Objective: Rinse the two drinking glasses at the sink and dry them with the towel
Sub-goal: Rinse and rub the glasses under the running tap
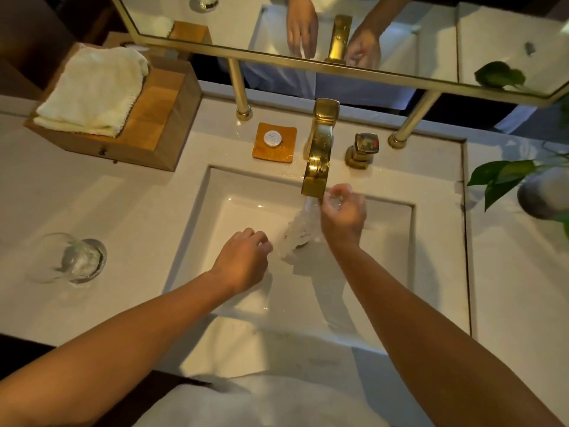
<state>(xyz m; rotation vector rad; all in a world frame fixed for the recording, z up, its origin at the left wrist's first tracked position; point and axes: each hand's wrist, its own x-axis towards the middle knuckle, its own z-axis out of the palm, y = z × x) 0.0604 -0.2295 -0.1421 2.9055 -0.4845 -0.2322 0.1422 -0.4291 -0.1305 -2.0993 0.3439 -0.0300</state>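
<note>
Bathroom sink (215, 195), water running: right hand (343, 217) curls round one drinking glass (300, 229); left hand (243, 257) just beside it, hold unclear. Left of that grip, second glass (77, 260) and towel (92, 90) wait their turn.

— What is carried by the pale counter (147, 211)?
— A glass (74, 260) is set at the near left, a wooden box (144, 140) far left, an orange dish (277, 154) beside the gold faucet (318, 143).

The faucet (320, 143) is glossy gold metal, the towel (92, 90) ribbed cloth.
</note>
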